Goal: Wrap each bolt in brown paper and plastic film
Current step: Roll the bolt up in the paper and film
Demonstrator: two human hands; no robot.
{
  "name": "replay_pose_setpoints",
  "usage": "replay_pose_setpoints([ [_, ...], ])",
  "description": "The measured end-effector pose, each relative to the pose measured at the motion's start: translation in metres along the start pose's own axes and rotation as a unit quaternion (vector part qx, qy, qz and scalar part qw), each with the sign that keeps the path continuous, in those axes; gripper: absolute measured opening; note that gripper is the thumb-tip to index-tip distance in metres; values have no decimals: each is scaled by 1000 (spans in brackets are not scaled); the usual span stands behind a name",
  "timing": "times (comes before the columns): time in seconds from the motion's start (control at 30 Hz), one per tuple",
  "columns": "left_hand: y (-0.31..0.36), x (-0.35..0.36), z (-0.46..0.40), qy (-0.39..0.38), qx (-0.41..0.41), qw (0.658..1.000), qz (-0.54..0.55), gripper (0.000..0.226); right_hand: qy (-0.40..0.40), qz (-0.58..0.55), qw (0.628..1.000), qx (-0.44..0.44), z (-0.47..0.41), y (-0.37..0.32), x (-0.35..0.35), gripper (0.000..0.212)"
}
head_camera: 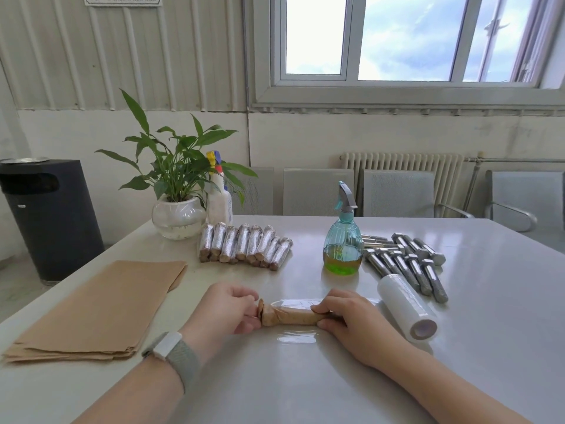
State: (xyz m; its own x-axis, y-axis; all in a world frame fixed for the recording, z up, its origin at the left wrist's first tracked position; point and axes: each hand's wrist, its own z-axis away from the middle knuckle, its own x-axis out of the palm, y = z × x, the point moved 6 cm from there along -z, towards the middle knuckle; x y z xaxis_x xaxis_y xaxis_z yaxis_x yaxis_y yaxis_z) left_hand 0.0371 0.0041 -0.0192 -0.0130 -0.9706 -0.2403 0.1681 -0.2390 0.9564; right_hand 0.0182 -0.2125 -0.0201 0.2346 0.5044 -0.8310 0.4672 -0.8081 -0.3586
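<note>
Left hand (227, 309) pinches the paper-wrapped bolt (289, 315) at one end, right hand (348, 316) grips the other, probably to roll it over the plastic film (295, 335) spread on the bench (275, 387).

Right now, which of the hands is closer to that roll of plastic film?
The right hand. It grips the paper-wrapped bolt at its right end, just left of the film roll. The left hand holds the bolt's far end, farther from the roll.

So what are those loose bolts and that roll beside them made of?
The loose bolts look like steel or a similar metal: bare grey with a dull shine, threads catching light. The roll seems to be thin clear plastic film, milky white where layered, wound on what looks like a cardboard core.
</note>
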Motion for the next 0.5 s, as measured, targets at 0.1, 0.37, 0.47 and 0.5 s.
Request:
replay_pose_setpoints([
  [0.1,-5,4,0,21,33,999,5,18,-1,1,1000,2,0,0,0,19],
  [0.37,-20,3,-1,90,93,991,30,9,-3,13,1000,2,0,-2,0,19],
  [0.47,-16,4,0,111,136,983,-57,14,-3,14,1000,5,1,-1,1,19],
  [0.5,-12,6,3,120,158,976,-90,16,-2,11,1000,5,1,-1,1,18],
])
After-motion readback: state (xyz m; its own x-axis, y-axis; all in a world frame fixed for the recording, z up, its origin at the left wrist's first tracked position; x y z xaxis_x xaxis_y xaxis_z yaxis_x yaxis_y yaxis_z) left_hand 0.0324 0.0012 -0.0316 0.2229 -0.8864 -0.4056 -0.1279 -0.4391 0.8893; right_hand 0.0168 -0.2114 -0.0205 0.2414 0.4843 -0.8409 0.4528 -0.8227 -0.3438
